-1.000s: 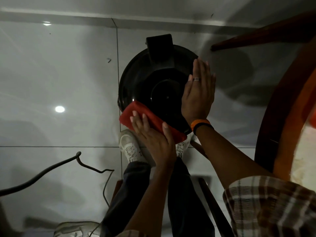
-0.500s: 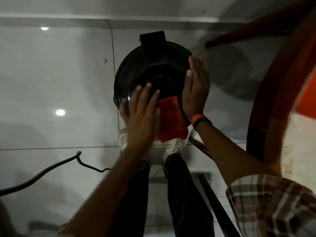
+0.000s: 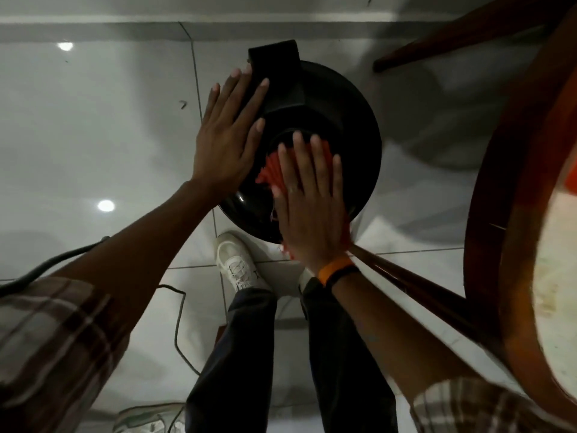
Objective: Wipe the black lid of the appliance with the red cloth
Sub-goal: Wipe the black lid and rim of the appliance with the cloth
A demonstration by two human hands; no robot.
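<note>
Right hand (image 3: 309,210): flat, fingers spread, pressing red cloth (image 3: 271,170) onto black lid (image 3: 349,126).
Left hand (image 3: 226,132): flat, wide, on lid's left edge (holding nothing).
Writing: none readable.

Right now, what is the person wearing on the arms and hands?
Both arms have short plaid sleeves and bare forearms. The right hand has a thin ring on one of its fingers and an orange and black wristband. The left hand shows no jewellery.
</note>
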